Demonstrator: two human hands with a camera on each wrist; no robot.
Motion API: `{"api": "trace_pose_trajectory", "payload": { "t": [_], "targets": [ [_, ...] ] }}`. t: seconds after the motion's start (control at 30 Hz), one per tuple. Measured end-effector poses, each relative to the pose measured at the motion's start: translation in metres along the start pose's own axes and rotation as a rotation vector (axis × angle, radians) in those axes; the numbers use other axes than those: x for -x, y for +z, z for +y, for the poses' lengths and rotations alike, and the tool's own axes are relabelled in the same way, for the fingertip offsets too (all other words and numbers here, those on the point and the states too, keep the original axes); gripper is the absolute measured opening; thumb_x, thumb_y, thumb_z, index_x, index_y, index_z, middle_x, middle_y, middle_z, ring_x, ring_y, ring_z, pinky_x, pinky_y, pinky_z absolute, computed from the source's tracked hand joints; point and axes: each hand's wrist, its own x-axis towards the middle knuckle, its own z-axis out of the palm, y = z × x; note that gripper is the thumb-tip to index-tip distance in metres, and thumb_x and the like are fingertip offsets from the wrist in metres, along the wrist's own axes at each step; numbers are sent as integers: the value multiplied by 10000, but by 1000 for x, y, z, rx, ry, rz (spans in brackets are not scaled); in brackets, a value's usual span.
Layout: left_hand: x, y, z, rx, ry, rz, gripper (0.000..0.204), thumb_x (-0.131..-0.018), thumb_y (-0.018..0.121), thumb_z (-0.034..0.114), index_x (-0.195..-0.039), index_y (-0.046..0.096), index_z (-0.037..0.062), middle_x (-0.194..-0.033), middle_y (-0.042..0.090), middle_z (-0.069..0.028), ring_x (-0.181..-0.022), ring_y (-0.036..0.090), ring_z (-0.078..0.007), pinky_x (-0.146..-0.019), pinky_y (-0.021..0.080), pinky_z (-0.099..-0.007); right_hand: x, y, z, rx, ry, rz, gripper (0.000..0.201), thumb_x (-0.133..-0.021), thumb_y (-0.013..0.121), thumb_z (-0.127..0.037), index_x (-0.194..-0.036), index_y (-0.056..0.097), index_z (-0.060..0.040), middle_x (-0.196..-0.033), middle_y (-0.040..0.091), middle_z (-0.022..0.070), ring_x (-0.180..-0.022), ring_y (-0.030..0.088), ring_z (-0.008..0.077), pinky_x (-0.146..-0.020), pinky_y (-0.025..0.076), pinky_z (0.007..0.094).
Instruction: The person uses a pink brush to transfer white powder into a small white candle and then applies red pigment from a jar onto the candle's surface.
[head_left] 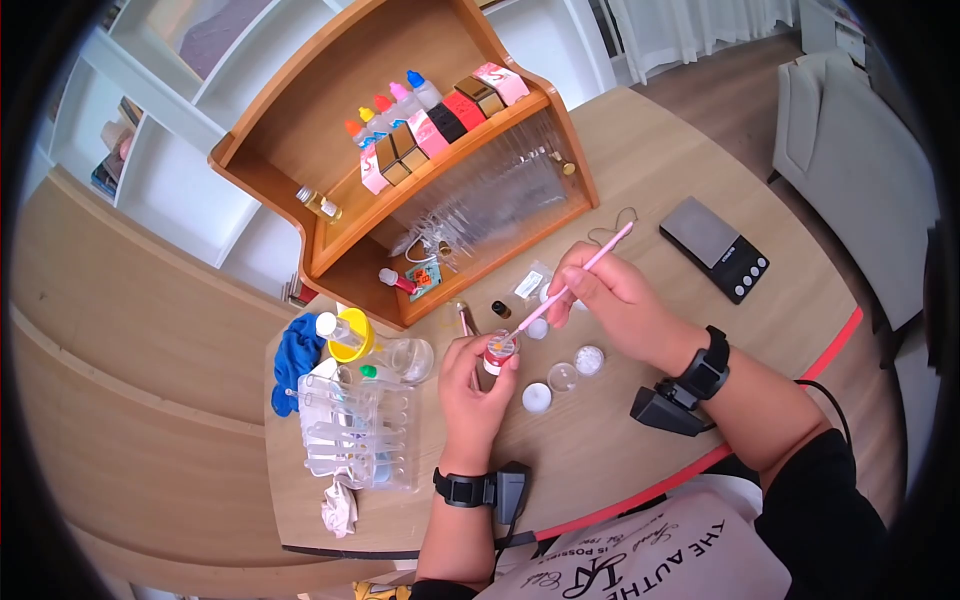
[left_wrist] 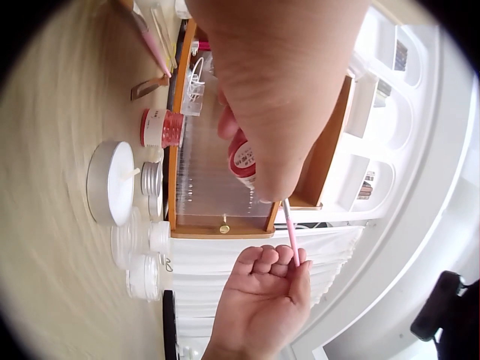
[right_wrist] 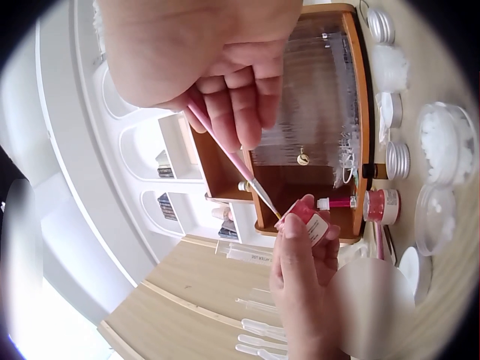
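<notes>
My left hand (head_left: 472, 400) grips a small red jar (right_wrist: 309, 225) with a white label, thumb and fingers round its sides. In my right hand (head_left: 625, 305) a paintbrush (head_left: 585, 270) with a pink handle is pinched near its upper part. The brush slopes down toward the left, its bristle tip right at the jar's mouth. The left wrist view shows the labelled side of the jar, largely hidden behind the left hand. On the table near the left hand stand a second red jar (left_wrist: 161, 127) and a white tealight candle (left_wrist: 111, 184) with a wick.
Behind the hands stands a wooden cabinet (head_left: 450, 290) bearing several dropper bottles and small boxes. A black digital scale (head_left: 712, 248) lies at the right. A clear rack (head_left: 360, 430) with pipettes stands left, near a blue cloth (head_left: 297, 355). Clear tubs (head_left: 589, 360) with white pellets sit between.
</notes>
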Motion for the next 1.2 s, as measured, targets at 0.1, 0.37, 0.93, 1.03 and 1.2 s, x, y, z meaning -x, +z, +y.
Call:
{"api": "trace_pose_trajectory", "payload": {
  "t": [0.1, 0.37, 0.93, 1.03, 1.2],
  "targets": [
    [1, 0, 1, 36, -25, -14, 248, -714, 694, 1, -944, 604, -20, -884, 580, -98, -819, 572, -202, -743, 452, -280, -1, -1, -1, 14, -33, 42, 221, -978, 399, -186, -907, 514, -11, -745, 583, 58, -700, 573, 105, -664, 470, 249],
    [1, -2, -1, 39, -28, -21, 316, -675, 754, 34, -951, 612, -25, -871, 584, -84, -788, 557, -187, -719, 443, -271, -4, -5, 1, 32, 23, 76, 228, -977, 403, -198, -897, 517, -17, -718, 591, 45, -690, 574, 95, -669, 463, 243],
    [8, -1, 0, 295, -274, -83, 262, -953, 443, 128, -1164, 525, -4, -958, 609, -41, -884, 541, -98, -812, 415, -239, -6, -6, -2, 55, 11, 96, 233, -972, 421, -217, -880, 524, -29, -730, 618, 47, -743, 595, 87, -710, 440, 235],
    [8, -1, 0, 331, -271, -82, 264, -956, 439, 132, -1167, 521, -3, -959, 607, -43, -879, 542, -99, -809, 417, -241, -6, -8, -1, 107, -16, 69, 239, -973, 420, -218, -876, 525, -26, -725, 613, 44, -721, 594, 88, -703, 444, 237],
    [9, 0, -4, 322, -274, -70, 276, -965, 419, 150, -1171, 514, -7, -953, 604, -53, -888, 545, -108, -813, 416, -243, -5, -6, -3, 49, -39, 172, 245, -970, 430, -207, -847, 543, -27, -707, 606, 25, -663, 575, 78, -648, 451, 238]
  ]
}}
